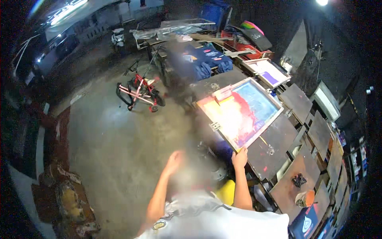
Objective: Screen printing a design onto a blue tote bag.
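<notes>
A wooden-edged screen printing frame (254, 138) lies tilted over a dark board to my front right. Its mesh carries yellow, pink-red and blue ink with a bright glare. A squeegee with a light block (223, 95) rests at its far left edge. My right hand (239, 158) grips the near corner of the frame, with the fingers around its edge. Off to the left, over the floor, my left hand (173, 162) hangs in the air and touches nothing that I can see. Its fingers are smeared by blur.
Beyond the frame lie dark blue printed garments (209, 55) and a second screen with purple ink (270, 73). Dark printing boards (296, 169) line the right, one with an orange-topped tub (305, 198). A small pink-and-red bicycle (139, 91) stands on the concrete floor; brown cartons (65, 199) sit lower left.
</notes>
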Demonstrator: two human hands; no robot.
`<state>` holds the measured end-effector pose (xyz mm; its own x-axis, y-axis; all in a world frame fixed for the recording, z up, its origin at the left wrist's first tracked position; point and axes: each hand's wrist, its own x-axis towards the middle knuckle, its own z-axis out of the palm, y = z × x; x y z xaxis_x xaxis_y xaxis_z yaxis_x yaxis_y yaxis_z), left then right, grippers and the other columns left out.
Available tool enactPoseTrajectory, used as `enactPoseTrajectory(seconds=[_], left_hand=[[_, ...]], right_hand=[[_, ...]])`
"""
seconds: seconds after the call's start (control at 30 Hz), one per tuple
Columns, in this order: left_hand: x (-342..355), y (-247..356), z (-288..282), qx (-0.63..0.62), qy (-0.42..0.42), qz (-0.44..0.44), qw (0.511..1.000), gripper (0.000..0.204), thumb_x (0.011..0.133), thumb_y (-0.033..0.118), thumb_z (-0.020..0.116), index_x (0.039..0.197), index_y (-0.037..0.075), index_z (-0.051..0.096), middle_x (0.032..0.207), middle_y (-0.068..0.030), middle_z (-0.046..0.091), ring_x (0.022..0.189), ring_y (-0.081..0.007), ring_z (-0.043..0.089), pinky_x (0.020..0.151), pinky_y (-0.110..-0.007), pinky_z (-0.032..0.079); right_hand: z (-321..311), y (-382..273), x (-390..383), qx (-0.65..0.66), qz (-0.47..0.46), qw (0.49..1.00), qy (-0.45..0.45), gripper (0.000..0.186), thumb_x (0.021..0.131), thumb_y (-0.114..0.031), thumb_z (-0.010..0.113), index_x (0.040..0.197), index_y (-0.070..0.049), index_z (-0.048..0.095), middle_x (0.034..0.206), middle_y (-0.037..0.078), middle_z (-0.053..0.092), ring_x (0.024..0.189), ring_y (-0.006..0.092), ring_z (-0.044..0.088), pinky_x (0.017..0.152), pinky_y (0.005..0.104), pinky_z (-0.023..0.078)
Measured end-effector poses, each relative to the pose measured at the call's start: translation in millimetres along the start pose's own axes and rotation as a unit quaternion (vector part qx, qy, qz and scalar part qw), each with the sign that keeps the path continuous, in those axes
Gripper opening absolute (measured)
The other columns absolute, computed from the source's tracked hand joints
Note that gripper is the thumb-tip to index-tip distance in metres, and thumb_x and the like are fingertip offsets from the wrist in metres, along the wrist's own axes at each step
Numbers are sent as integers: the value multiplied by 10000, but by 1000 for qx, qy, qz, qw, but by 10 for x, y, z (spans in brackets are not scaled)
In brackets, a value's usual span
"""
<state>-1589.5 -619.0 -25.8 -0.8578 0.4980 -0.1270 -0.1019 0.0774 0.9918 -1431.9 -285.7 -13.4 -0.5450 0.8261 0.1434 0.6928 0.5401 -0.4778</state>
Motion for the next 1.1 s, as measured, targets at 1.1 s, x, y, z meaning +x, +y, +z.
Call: enactPoseTrajectory(seconds=[1.1], left_hand=[[3240, 1646, 875, 295, -226, 238, 897, 260, 885, 71, 639, 1131, -12, 657, 1081, -164, 699, 1000, -246, 683, 871, -326, 525]], right_hand=[[5, -182, 703, 14, 310, 945, 105, 430, 911, -413, 577, 1101, -27, 566, 1047, 259, 654, 1010, 450, 629, 859, 526, 498]])
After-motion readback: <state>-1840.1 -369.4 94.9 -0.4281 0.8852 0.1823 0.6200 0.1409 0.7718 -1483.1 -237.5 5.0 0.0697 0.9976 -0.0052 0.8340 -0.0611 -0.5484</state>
